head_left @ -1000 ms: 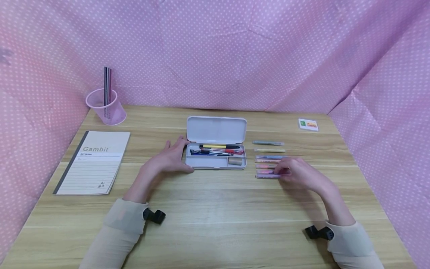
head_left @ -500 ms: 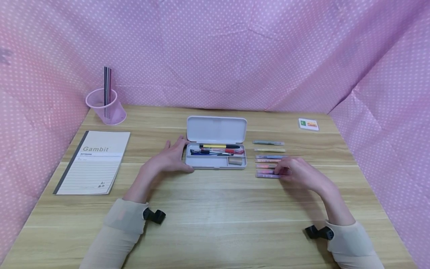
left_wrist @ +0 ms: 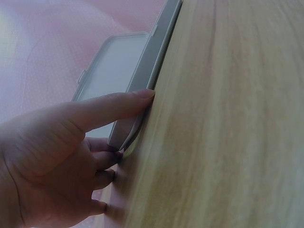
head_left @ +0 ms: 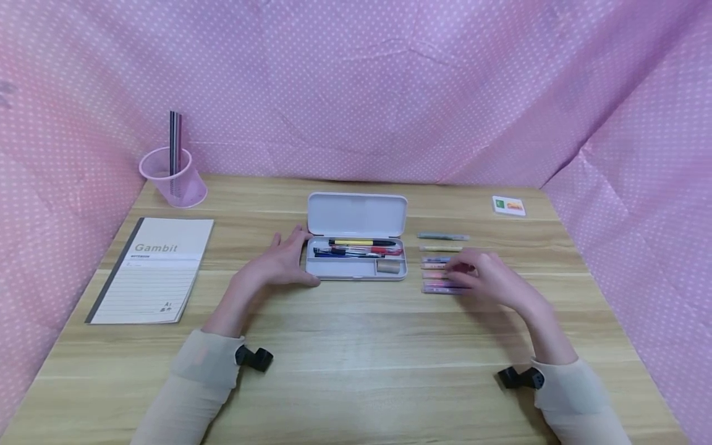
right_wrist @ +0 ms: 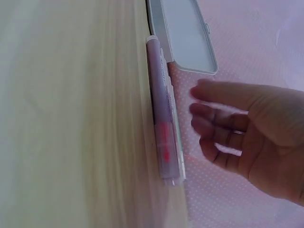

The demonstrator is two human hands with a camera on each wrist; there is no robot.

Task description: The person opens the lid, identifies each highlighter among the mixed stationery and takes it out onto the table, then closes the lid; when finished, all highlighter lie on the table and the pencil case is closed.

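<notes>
My left hand (head_left: 275, 262) holds the left end of an open white pencil case (head_left: 342, 269), thumb along its front side and index finger near the back corner. The left wrist view has the thumb (left_wrist: 118, 107) pressed on the case's side wall. Inside the case lie a yellow-and-black pen (head_left: 356, 243), a red-capped pen (head_left: 392, 251), blue pens and a small brownish block (head_left: 388, 266). Over a column of highlighters (head_left: 442, 290) hovers my right hand (head_left: 489, 275). In the right wrist view its loosely bent fingers have nothing between them, apart from the purple highlighter (right_wrist: 161, 90).
A notebook (head_left: 152, 272) lies at the left, with a pink mesh pen cup (head_left: 186, 188) behind it holding several dark pencils. A small white card-like item (head_left: 508, 206) is at the back right. Pink dotted cloth (head_left: 356, 93) hangs behind the wooden table (head_left: 356, 358).
My right hand has lifted from the nearest highlighters and shifted slightly left and away from me, its fingers loosening. The left hand stays on the case. The view has shifted very slightly.
</notes>
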